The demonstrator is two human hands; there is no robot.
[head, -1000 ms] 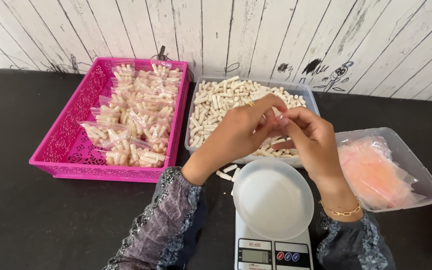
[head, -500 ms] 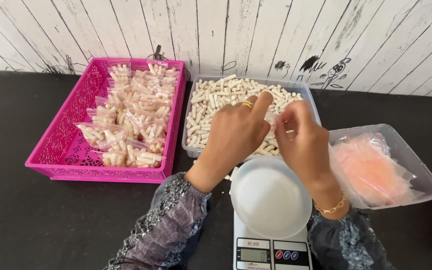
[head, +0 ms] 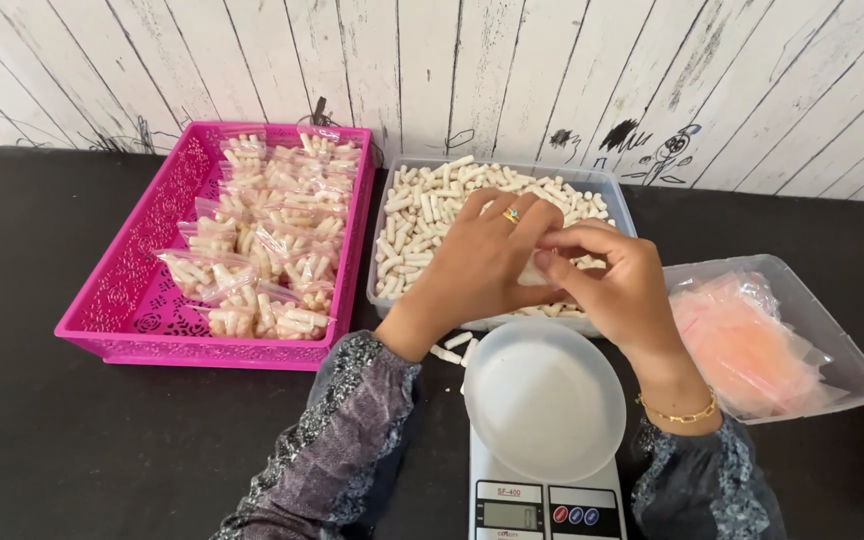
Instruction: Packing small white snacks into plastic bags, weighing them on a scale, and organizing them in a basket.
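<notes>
Black table (head: 72, 430), hands (head: 542, 265) over tub (head: 612, 185)

home packing table | doodled plank wall (head: 652, 90) | digital scale (head: 547, 505) | bagged snacks tray (head: 132, 270)

A small clear plastic bag (head: 535, 270), crumpled and mostly hidden, is pinched between both hands above the clear tub of white pellets (head: 432, 200).

Lowered since half a second ago: left hand (head: 482, 262) and right hand (head: 617, 285), now closer over the near edge of the clear tub of white sticks (head: 422, 205). Fingertips drawn tighter together, pinching a small clear bag (head: 534, 270), less of it showing than before. Few loose sticks (head: 450, 347) on the worktop uncovered again beside the left wrist.
</notes>
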